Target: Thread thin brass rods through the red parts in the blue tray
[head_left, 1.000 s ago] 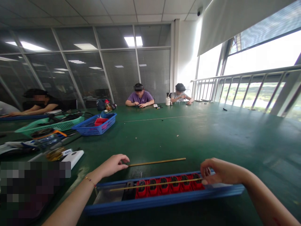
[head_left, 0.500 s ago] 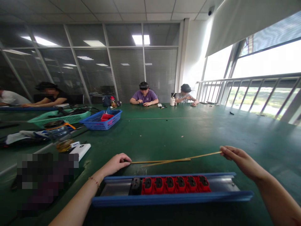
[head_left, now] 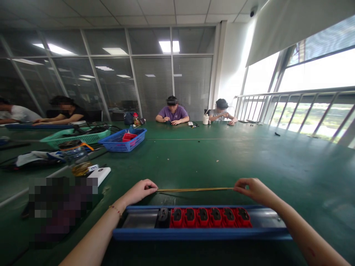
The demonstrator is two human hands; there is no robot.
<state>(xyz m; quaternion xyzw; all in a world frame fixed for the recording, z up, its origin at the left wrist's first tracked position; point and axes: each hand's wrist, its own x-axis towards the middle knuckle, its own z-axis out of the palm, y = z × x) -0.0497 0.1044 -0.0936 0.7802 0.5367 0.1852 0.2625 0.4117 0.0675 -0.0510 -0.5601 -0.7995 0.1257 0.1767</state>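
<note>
Yellow strips (head_left: 195, 190), long axes running left–right, left hand (head_left: 142, 190) pinching one end, right hand (head_left: 252, 187) the other

An office room used for bench work is indicated by the glass partitions (head_left: 154, 90), panelled ceiling (head_left: 158, 8) and roller blind (head_left: 266, 31); a broad green table (head_left: 249, 155) is shared by several seated people (head_left: 172, 113). Behind the dim glass, little can be made out.

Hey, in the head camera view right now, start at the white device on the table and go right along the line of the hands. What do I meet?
White device, left hand, thin yellowish sticks, right hand. The blue-sided tray spans several of these, so it's left out.
</note>
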